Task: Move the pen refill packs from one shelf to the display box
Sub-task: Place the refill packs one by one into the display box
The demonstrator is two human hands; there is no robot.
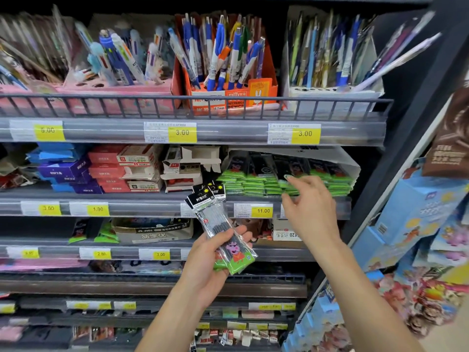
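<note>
My left hand (213, 260) grips a small bundle of pen refill packs (219, 224), clear sleeves with black headers and green bottoms, held tilted in front of the shelves. The display box (355, 165) stands on the middle shelf at the right, white card, filled with several rows of the same green and black packs (256, 181). In front of the box my right hand (308, 201) is raised, its fingers loosely spread and holding nothing, fingertips close to the packs at the box's front edge.
Small red, purple and blue boxes (101, 171) fill the same shelf to the left. Pen holders (228, 59) stand on the railed shelf above. A lower shelf holds a few more green packs (106, 233) beside a cardboard box (152, 231). A hanging rack of toys (418, 237) is at the right.
</note>
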